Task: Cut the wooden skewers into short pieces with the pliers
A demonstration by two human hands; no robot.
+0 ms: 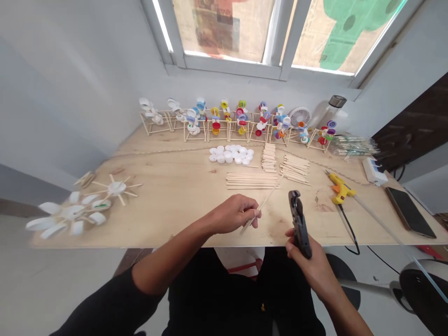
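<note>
My left hand (235,213) is closed around a thin wooden stick (269,196), perhaps more than one, slanting up to the right over the table. In my right hand (308,256), near the table's front edge, is a dark pair of pliers (298,224) with a curved head pointing up. A gap separates the tool from the stick. Just beyond my left hand lies a row of long wooden sticks (250,180). Two piles of shorter sticks, one upright stack (269,157) and one slanted stack (295,168), lie behind it.
White bottle caps (231,154) sit mid-table. Small stick frames with coloured cap wheels (241,123) line the wall. White cap-and-stick wheels (73,213) lie at left. A yellow glue gun (341,189), a phone (410,211) and a power strip (374,171) are at right.
</note>
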